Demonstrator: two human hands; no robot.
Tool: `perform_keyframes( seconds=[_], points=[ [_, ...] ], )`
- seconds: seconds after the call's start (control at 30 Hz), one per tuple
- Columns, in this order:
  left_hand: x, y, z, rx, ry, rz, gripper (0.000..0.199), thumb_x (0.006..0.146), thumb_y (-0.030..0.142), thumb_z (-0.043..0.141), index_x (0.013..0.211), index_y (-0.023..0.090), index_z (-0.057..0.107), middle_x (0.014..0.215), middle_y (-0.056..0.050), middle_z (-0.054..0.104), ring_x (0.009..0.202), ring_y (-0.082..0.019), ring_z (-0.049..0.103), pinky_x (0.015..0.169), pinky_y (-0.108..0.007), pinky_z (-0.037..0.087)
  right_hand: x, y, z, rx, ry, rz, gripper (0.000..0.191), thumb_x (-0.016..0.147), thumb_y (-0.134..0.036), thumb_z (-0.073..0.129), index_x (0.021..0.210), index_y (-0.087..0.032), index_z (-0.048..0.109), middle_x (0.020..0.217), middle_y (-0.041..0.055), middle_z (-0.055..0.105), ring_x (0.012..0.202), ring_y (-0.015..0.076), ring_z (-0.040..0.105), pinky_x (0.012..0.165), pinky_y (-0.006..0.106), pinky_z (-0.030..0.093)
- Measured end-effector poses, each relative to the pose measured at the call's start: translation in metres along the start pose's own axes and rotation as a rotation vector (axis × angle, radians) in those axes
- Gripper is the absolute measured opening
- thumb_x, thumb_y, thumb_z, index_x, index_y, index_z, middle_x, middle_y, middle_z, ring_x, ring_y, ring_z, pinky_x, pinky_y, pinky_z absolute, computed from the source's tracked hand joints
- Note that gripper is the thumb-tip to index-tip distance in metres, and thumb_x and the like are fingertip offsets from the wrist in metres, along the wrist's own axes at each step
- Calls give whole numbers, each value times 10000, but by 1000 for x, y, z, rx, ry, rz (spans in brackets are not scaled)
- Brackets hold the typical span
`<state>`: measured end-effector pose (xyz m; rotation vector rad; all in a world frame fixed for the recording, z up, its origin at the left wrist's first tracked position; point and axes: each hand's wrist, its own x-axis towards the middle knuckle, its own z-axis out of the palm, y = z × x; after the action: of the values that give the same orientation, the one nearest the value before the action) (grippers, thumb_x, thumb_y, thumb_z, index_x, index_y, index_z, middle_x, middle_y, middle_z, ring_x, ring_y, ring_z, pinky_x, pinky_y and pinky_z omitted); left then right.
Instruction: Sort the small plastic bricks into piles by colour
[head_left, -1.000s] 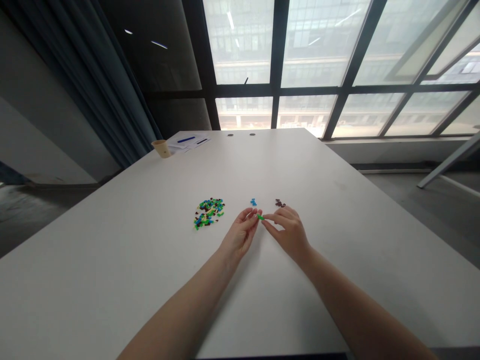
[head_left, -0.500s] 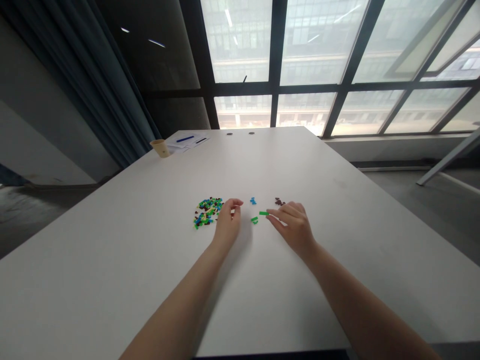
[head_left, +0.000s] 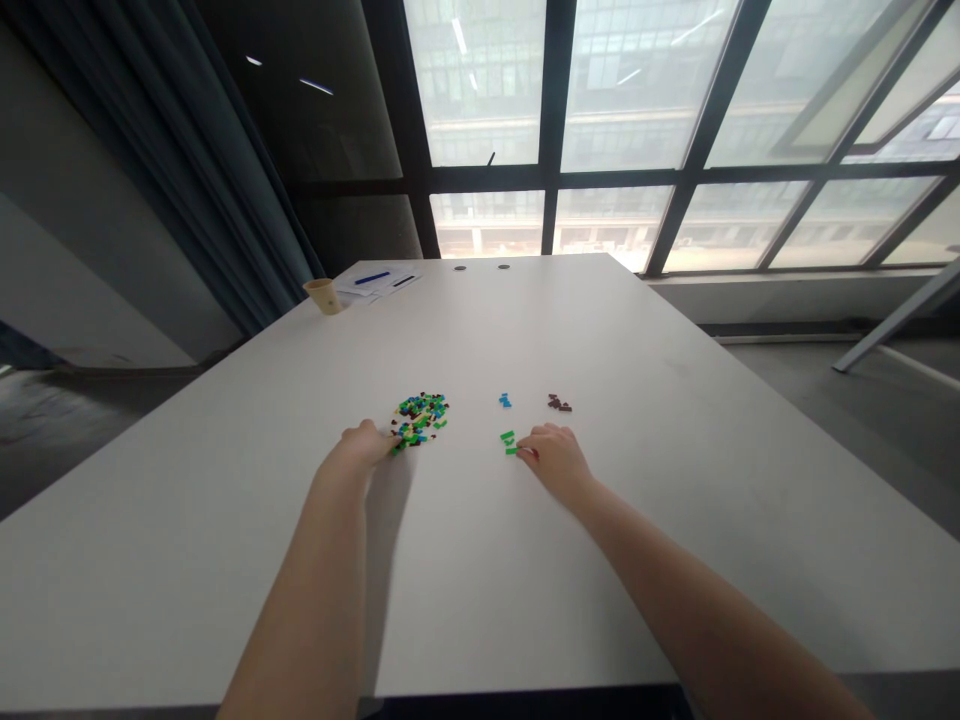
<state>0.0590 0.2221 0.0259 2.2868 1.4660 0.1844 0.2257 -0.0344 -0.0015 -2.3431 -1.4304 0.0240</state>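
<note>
Left hand (head_left: 364,447) rests its narrow grip on the edge of a mixed pile of small plastic bricks (head_left: 418,420); right hand (head_left: 555,462) lies just beside green bricks (head_left: 509,442); whether either grip holds a piece, I cannot tell; blue bricks (head_left: 505,400) and brown bricks (head_left: 559,403) lie beyond the right grip on the white counter (head_left: 637,340).

forearms (head_left: 300,610) cut off below, pile pieces (head_left: 420,420) too small to tell
</note>
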Motion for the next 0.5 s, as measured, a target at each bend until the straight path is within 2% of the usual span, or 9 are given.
perform_keyframes(
  seconds=[0.1, 0.2, 0.27, 0.37, 0.5],
  points=[
    [-11, 10, 0, 163, -164, -125, 614, 522, 443, 735, 1007, 113, 553, 1118, -233, 561, 792, -317, 631, 542, -349, 482, 3, -1, 2, -36, 19, 40, 131, 839, -272, 566, 831, -239, 692, 820, 26, 652, 828, 161, 533, 720, 295, 302],
    [-23, 22, 4, 254, -215, -34, 692, 567, 398, 719, 1156, 116, 490, 1182, -209, 534, 778, -259, 639, 560, -306, 489, 3, 0, 1, -28, 62, 72, 127, 833, -290, 573, 841, -226, 683, 841, 33, 649, 840, 167, 527, 728, 295, 312],
    [-28, 29, 10, 314, -188, 38, 609, 629, 316, 685, 1159, 95, 484, 1137, -204, 561, 821, -260, 637, 626, -298, 487, 3, 2, 0, -2, 85, 74, 143, 837, -297, 563, 821, -218, 680, 825, 33, 644, 825, 163, 526, 731, 292, 321],
    [-30, 37, 21, 351, -87, 138, 427, 727, 238, 584, 1116, 84, 500, 1083, -195, 586, 906, -273, 619, 719, -306, 466, 2, 5, -1, 29, 120, 63, 168, 843, -297, 544, 780, -213, 676, 774, 30, 626, 778, 155, 520, 727, 286, 334],
    [-30, 40, 33, 343, 27, 192, 284, 813, 168, 404, 1062, 93, 517, 1064, -188, 584, 933, -271, 605, 745, -319, 442, 2, 7, -3, 54, 146, 58, 172, 840, -291, 541, 777, -212, 680, 733, 26, 608, 737, 149, 511, 718, 277, 344]
  ],
)
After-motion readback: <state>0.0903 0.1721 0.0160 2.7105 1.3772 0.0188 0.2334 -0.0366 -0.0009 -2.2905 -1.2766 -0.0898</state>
